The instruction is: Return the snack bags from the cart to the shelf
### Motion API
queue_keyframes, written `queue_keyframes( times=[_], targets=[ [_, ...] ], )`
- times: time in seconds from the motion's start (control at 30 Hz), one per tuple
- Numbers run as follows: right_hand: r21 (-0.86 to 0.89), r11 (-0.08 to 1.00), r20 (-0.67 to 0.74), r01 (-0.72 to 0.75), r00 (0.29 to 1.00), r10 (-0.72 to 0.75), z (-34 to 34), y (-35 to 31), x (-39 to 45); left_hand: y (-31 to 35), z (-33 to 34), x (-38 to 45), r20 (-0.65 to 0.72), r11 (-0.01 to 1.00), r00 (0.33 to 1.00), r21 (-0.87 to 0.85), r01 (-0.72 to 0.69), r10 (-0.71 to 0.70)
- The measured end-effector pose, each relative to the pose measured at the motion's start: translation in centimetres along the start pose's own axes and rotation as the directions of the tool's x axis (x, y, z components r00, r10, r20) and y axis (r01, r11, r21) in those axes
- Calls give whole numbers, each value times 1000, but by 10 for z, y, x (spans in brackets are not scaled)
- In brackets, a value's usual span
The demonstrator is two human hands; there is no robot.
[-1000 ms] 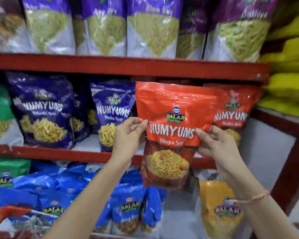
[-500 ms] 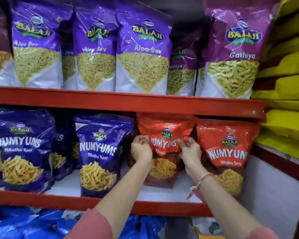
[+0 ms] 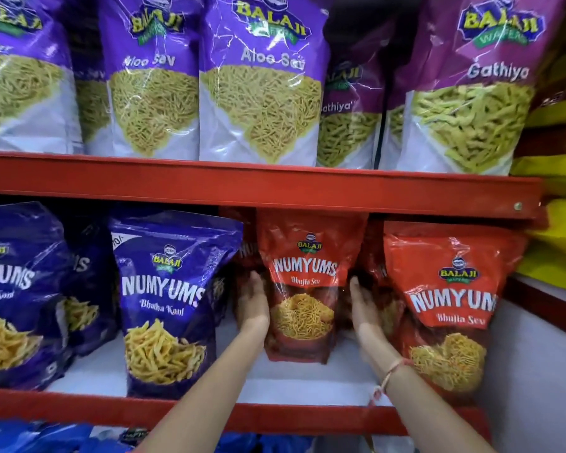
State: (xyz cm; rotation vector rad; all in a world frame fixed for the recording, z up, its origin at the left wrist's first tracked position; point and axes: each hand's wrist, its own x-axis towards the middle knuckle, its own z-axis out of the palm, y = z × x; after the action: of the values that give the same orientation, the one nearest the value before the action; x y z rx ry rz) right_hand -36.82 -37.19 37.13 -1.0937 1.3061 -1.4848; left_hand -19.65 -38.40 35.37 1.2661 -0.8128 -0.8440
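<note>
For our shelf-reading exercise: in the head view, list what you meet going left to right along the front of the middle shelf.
Blue bag at the left edge → blue Bhatha Kanl bag → left hand → red bag between the hands → right hand → red bag at the right.

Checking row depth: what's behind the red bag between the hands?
Behind the red bag, at its upper left, part of another red pack shows. Anything directly behind is covered. The left hand and right hand flank the bag.
</note>
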Motion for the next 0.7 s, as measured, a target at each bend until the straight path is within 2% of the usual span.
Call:
queue_keyframes(
  times=[0.07, 0.13, 0.23, 0.3, 0.4, 0.43, 0.53, 0.63, 0.7],
  targets=[
    [93, 984, 77, -150, 987, 143, -2, 20, -12, -20, -6, -12, 86, 988, 985, -23, 154, -151],
    [112, 974, 118, -195, 976, 182, -3, 33, -22, -24, -13, -30, 189, 982, 964, 6, 191, -188],
    [77, 982, 95, -175, 981, 167, -12, 58, -14, -26, -25, -44, 274, 984, 948, 106, 140, -165],
    [40, 990, 97, -134, 987, 130, -27, 86, 1, -16, -35, -59, 281, 973, 946, 203, 106, -161],
    [-96, 987, 83, -131, 987, 139, -34, 54, -52, -2, -53, -88, 285, 941, 949, 336, 36, -138],
    [-178, 979, 49, -97, 993, 107, -36, 44, -67, 3, -59, -98, 294, 931, 948, 364, 9, -124],
    [-281, 959, -16, -47, 999, 45, -42, 37, -87, 9, -70, -119, 330, 903, 939, 425, -54, -99],
    [-317, 948, 25, -27, 999, 36, -45, 46, -91, 10, -74, -132, 379, 882, 923, 454, -125, -65],
    [-431, 900, 46, 61, 998, -45, -42, 24, -113, 13, -79, -137, 380, 846, 925, 483, -224, 28]
  ],
)
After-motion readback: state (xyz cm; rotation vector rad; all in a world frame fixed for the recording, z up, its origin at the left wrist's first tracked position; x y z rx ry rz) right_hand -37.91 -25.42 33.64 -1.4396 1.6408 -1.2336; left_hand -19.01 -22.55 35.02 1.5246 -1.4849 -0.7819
